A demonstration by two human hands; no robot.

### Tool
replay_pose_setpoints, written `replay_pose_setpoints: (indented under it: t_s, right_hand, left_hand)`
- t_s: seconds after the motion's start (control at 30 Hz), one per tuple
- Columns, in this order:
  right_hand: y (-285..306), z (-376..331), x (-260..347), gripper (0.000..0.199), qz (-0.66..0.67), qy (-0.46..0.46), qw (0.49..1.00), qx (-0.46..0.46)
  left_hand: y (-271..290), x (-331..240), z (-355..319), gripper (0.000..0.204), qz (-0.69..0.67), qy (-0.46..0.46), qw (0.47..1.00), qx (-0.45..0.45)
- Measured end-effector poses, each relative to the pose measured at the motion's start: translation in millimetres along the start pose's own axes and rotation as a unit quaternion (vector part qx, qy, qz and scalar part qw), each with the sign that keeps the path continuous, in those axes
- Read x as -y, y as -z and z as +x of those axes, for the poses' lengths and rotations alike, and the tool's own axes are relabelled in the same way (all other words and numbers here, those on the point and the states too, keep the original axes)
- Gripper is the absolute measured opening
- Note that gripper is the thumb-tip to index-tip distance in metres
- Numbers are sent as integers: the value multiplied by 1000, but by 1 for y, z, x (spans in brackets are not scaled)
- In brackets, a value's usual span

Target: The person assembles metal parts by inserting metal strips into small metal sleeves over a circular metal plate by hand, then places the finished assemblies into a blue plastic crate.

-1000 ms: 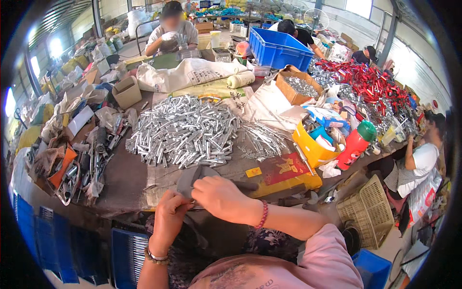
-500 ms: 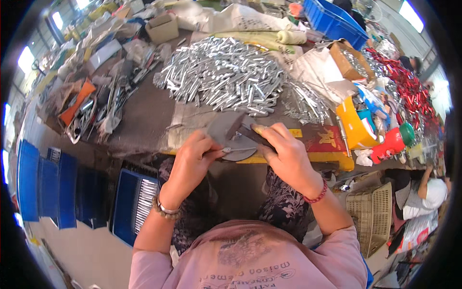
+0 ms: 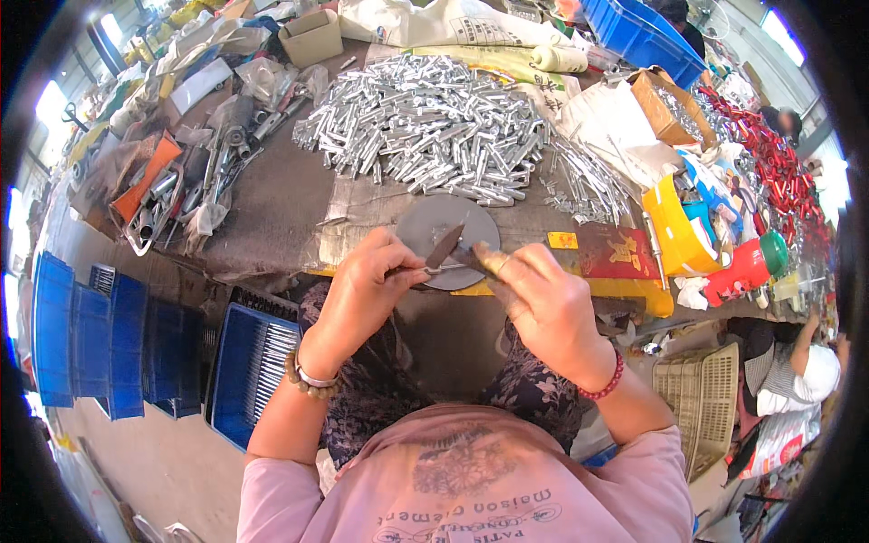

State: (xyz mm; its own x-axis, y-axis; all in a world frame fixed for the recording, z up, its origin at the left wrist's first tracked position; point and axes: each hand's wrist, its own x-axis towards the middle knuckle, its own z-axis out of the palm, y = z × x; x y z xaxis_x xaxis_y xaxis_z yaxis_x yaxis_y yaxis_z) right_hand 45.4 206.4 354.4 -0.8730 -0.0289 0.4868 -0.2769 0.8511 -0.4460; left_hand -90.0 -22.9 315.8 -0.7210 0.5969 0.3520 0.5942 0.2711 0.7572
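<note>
**Hands at the bench edge, small metal part held over a grey disc**

At the near edge of the brown cloth-covered workbench [image 3: 281, 208], both hands meet above a round grey metal disc [image 3: 433, 222] that lies flat and overhangs the edge slightly. Left hand [image 3: 362, 290]: fingers curled narrow, pinching a small silvery clip-like metal part [image 3: 433, 269] with a dark pointed blade [image 3: 445, 246] rising from it. Right hand [image 3: 543, 303]: fingers half closed, thumb and forefinger at the other end of the same part; whether they grip it or only touch it cannot be told. Open cloth lies left of the disc; to its right the edge is crowded by a red flat box [image 3: 620, 252] and a yellow plastic container [image 3: 674, 231].

Below the edge, to the left, a blue plastic crate [image 3: 237, 362] holds thin metal rods, with stacked blue crates [image 3: 86, 339] further left; a cream woven basket [image 3: 701, 398] stands on the floor to the right.

Beyond the disc lies a broad heap of short silver metal tubes [image 3: 425, 136]. Farther off: a small open cardboard box [image 3: 312, 34], a brown carton [image 3: 665, 104] of small parts, a large blue plastic bin [image 3: 643, 36]. Another person's sleeve [image 3: 801, 371] shows at the right rim.
</note>
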Motion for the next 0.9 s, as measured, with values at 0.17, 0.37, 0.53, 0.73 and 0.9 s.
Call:
replay_pose_setpoints:
  t_s: [0.17,0.37,0.53,0.73,0.9]
  right_hand:
    - [-8,16,-25,50,9,-20,1000,11]
    - [-17,3,-5,36,-100,83,991,29]
    - [-23,-13,12,25,60,-99,986,122]
    - [-40,-29,14,27,284,-258,903,192]
    - [-54,-34,29,24,335,-308,871,187]
  left_hand:
    - [3,0,0,15,-9,0,1000,11]
    - [2,3,-5,19,13,13,1000,0]
    - [-17,-8,-22,26,23,-6,994,-104]
    - [-38,-19,-50,54,-322,256,908,-82]
    - [-39,-17,-58,59,-411,269,863,-115]
